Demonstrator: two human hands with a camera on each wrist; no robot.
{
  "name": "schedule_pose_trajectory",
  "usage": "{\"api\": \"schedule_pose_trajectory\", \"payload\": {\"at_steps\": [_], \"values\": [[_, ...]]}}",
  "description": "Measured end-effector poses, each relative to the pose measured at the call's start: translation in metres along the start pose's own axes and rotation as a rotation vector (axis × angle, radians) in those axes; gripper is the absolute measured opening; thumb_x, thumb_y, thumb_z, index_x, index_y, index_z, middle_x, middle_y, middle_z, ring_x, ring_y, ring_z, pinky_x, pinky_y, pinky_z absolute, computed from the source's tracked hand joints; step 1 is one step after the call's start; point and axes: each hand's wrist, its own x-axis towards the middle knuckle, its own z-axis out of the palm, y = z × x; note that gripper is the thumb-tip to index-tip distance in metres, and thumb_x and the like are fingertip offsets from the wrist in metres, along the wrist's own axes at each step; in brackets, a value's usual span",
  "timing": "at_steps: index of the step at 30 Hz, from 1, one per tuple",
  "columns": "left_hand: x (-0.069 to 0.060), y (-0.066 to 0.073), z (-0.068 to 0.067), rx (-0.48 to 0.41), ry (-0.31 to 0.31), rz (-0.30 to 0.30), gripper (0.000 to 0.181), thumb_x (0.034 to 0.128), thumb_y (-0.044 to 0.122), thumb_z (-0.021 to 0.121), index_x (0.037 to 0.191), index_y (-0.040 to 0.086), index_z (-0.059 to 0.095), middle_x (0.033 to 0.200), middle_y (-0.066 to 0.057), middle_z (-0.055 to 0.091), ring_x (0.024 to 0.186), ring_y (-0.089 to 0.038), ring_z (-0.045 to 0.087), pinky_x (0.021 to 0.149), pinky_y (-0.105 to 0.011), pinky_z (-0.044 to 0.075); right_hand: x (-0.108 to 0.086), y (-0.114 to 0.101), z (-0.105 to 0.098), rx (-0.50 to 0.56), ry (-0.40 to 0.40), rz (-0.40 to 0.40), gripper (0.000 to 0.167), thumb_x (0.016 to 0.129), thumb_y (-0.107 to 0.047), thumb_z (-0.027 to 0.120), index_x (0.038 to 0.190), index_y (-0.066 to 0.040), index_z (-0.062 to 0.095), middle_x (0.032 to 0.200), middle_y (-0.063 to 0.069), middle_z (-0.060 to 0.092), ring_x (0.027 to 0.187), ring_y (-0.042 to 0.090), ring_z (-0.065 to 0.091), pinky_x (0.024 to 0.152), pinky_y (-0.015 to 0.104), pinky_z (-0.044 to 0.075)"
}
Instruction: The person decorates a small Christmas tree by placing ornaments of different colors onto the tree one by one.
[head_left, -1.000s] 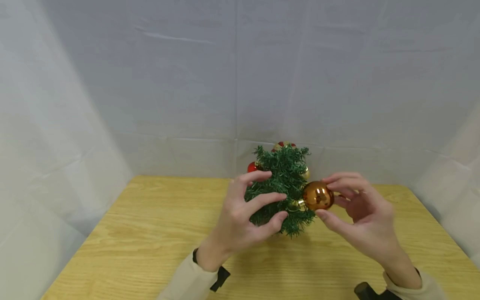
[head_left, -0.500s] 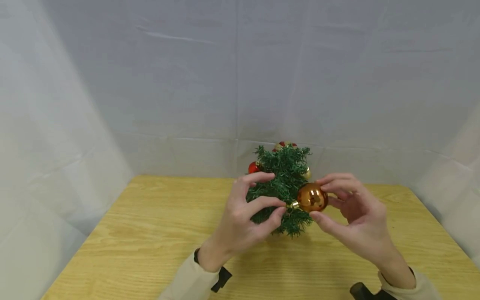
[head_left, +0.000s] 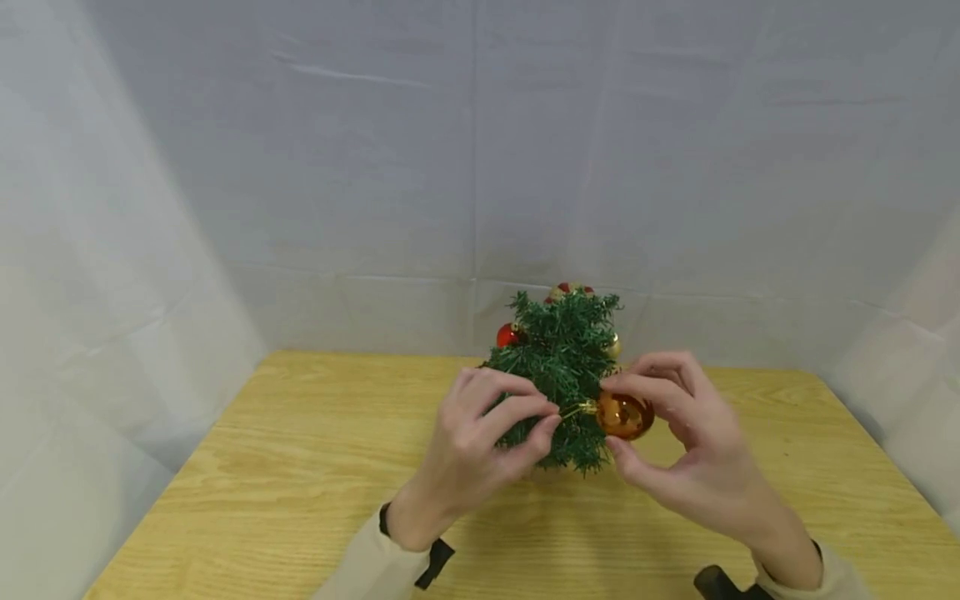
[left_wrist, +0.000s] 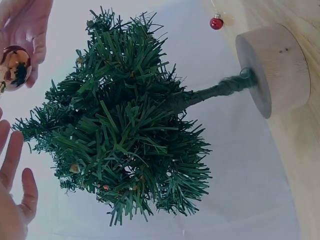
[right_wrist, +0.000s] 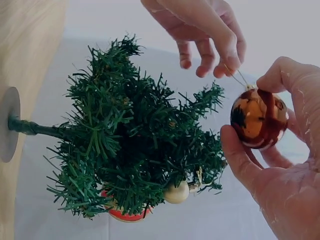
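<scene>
My right hand (head_left: 701, 454) grips a shiny copper-orange Christmas bauble (head_left: 626, 416) between thumb and fingers, in front of the small artificial Christmas tree (head_left: 566, 358). From the bauble's gold cap a thin gold loop runs left to my left hand (head_left: 487, 433), which pinches its end between thumb and fingertip. In the right wrist view the loop (right_wrist: 235, 76) is stretched between both hands, and the bauble (right_wrist: 259, 119) is apart from the branches. The left wrist view shows the tree's trunk (left_wrist: 215, 92) set in a round wooden base (left_wrist: 280, 70).
A red bauble (head_left: 507, 335) hangs at the tree's left and a pale gold one (right_wrist: 176, 192) on its right side. A red-and-gold ornament (head_left: 570, 291) shows behind the top. A small red ball (left_wrist: 216, 22) is near the base. The wooden table (head_left: 322, 467) meets white cloth (head_left: 375, 208) behind.
My right hand has brought the bauble left and slightly down, turning it. My left fingers have closed on the gold loop and drawn it out to the left.
</scene>
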Motion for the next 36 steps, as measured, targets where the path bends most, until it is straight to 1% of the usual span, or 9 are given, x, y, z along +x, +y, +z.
{"api": "schedule_pose_trajectory", "payload": {"at_steps": [2,4,7,10,14,20,23,30,36], "values": [[-0.001,0.0,-0.001,-0.004,-0.007,-0.01,0.017,0.1009,0.024,0.064,0.094,0.015,0.076,0.093,0.0,0.07,0.081,-0.015,0.064,0.073,-0.03,0.047,0.001,-0.001,0.002,-0.096,-0.001,-0.001,0.031,0.096,-0.022,0.069,0.12,-0.003,0.069,0.123,0.018,0.051,0.104,0.01,0.057,0.077,0.014,0.053],[-0.002,0.001,-0.001,-0.008,-0.007,-0.017,0.017,0.1011,0.024,0.064,0.094,0.014,0.076,0.093,0.0,0.07,0.081,-0.015,0.064,0.073,-0.03,0.048,0.002,-0.001,0.005,-0.169,0.011,-0.015,0.031,0.098,-0.033,0.064,0.114,-0.007,0.07,0.122,0.019,0.054,0.105,0.011,0.057,0.075,0.013,0.051],[-0.002,0.001,-0.002,-0.017,-0.008,-0.019,0.017,0.1012,0.024,0.064,0.094,0.014,0.076,0.094,0.0,0.071,0.081,-0.014,0.065,0.073,-0.03,0.048,0.005,0.0,0.009,-0.208,0.035,-0.051,0.032,0.099,-0.039,0.062,0.106,-0.008,0.069,0.118,0.018,0.061,0.101,0.012,0.061,0.071,0.014,0.049],[-0.002,0.001,-0.002,-0.027,-0.014,-0.016,0.017,0.1013,0.025,0.064,0.094,0.014,0.075,0.098,-0.001,0.071,0.083,-0.014,0.066,0.073,-0.03,0.049,0.006,0.001,0.013,-0.227,0.049,-0.081,0.033,0.1,-0.039,0.062,0.103,-0.007,0.07,0.112,0.012,0.065,0.094,0.012,0.063,0.07,0.014,0.051],[-0.002,0.001,-0.003,-0.042,-0.024,-0.011,0.017,0.1017,0.025,0.064,0.094,0.013,0.075,0.102,-0.003,0.07,0.085,-0.015,0.067,0.072,-0.031,0.049,0.007,0.002,0.016,-0.271,0.046,-0.124,0.034,0.1,-0.039,0.063,0.105,-0.008,0.075,0.105,0.008,0.065,0.085,0.01,0.062,0.067,0.013,0.052],[-0.004,0.001,-0.006,-0.05,-0.038,-0.016,0.019,0.1025,0.025,0.062,0.095,0.012,0.074,0.104,-0.005,0.069,0.086,-0.015,0.067,0.072,-0.032,0.049,0.01,0.003,0.02,-0.276,0.018,-0.192,0.027,0.103,-0.031,0.061,0.1,-0.01,0.077,0.101,0.008,0.062,0.066,0.002,0.053,0.057,0.008,0.045],[-0.004,0.001,-0.006,-0.051,-0.047,-0.021,0.019,0.1025,0.025,0.062,0.094,0.012,0.074,0.104,-0.005,0.069,0.086,-0.015,0.067,0.071,-0.033,0.05,0.011,0.003,0.023,-0.271,0.02,-0.199,0.026,0.104,-0.028,0.059,0.097,-0.009,0.076,0.1,0.008,0.061,0.066,0.002,0.052,0.057,0.008,0.044],[-0.004,-0.002,-0.007,-0.026,-0.067,-0.02,0.019,0.1018,0.025,0.063,0.092,0.012,0.073,0.102,-0.004,0.071,0.085,-0.015,0.068,0.072,-0.029,0.05,0.011,0.004,0.026,-0.27,0.049,-0.194,0.026,0.105,-0.027,0.058,0.098,-0.008,0.075,0.099,0.008,0.063,0.067,0.002,0.051,0.057,0.009,0.044],[-0.004,-0.003,-0.009,-0.015,-0.079,-0.019,0.02,0.1021,0.025,0.062,0.092,0.011,0.072,0.103,-0.004,0.071,0.086,-0.015,0.069,0.073,-0.028,0.051,0.013,0.004,0.031,-0.27,0.064,-0.196,0.026,0.106,-0.026,0.055,0.095,-0.008,0.071,0.096,0.006,0.065,0.072,0.006,0.054,0.061,0.012,0.047]]}}
